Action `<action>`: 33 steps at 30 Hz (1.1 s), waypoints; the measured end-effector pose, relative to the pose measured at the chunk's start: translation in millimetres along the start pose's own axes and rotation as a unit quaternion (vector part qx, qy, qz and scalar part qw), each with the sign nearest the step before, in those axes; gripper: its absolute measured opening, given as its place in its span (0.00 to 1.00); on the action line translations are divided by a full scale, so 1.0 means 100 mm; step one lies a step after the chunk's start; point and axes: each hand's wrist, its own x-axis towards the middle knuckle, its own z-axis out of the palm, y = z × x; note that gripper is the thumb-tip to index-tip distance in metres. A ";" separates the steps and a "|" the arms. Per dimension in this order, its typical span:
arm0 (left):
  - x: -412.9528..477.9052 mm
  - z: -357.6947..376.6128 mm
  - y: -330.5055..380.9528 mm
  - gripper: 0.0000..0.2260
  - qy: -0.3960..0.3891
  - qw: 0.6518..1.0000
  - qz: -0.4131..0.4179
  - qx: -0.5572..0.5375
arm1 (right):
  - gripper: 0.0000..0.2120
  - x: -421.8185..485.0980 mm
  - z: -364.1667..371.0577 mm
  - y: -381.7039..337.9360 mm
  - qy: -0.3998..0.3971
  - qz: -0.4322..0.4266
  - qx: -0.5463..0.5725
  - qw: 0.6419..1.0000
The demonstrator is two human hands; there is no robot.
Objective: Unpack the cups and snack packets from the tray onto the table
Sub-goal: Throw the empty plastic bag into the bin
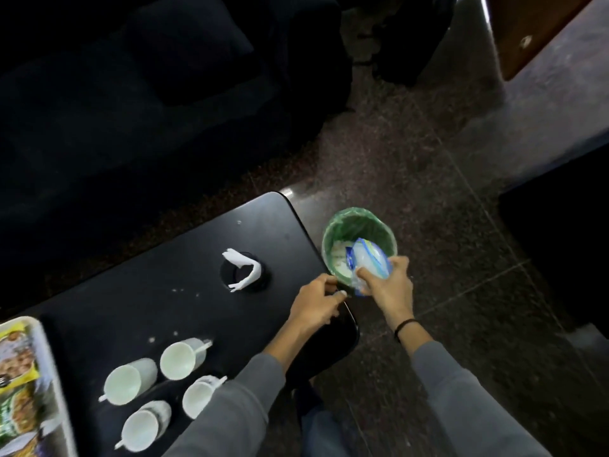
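Several white cups (178,359) stand on the black table (138,291) near its front. A white tray (54,384) at the far left edge holds yellow and green snack packets (18,361). My right hand (389,285) is shut on a blue and white plastic packet (367,262), held over the rim of a green-lined bin (359,222) beside the table. My left hand (316,301) rests on the table's right edge with its fingers curled; whether it holds anything is unclear.
A dark round holder with a white curved figure (244,272) stands mid-table. White crumbs dot the tabletop. A dark sofa (131,94) fills the back left. Speckled stone floor (445,225) lies to the right.
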 end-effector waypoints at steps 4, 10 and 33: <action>0.32 0.03 -0.09 0.11 0.011 0.999 -0.035 -0.025 | 0.26 0.54 0.10 0.13 -0.001 -0.047 -0.116 0.992; 0.81 0.17 -0.12 0.07 0.015 0.998 -0.033 -0.049 | 0.31 1.25 0.42 0.30 -0.015 -0.058 -0.243 0.968; 0.55 0.06 -0.21 0.06 0.027 0.997 -0.024 -0.066 | 0.04 0.61 0.54 0.17 -0.039 -0.128 -0.189 0.973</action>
